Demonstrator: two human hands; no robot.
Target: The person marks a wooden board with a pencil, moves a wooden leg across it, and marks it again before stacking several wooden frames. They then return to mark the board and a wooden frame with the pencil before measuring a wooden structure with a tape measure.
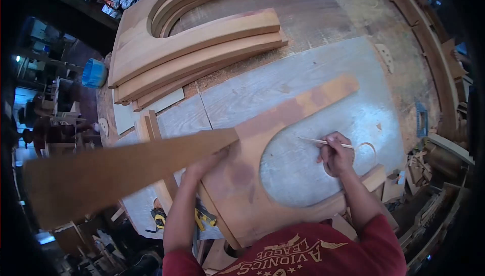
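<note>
Beyond the flat, U-shaped brown wooden piece [247, 175], smooth grey sheeting [252, 91] leaves a passage. The long, tapering brown wooden board [126, 170] blocks its left; the right hand [336, 155] and slim pale pencil [331, 143] obstruct its opening.

Dark red short-sleeved T-shirt [303, 256] with yellowish "Avionics League" lettering and stars.

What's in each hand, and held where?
Right hand: pencil, around mid-length. Left hand: at the board's narrow-looking end, fingers hidden; hold can't be told.
</note>
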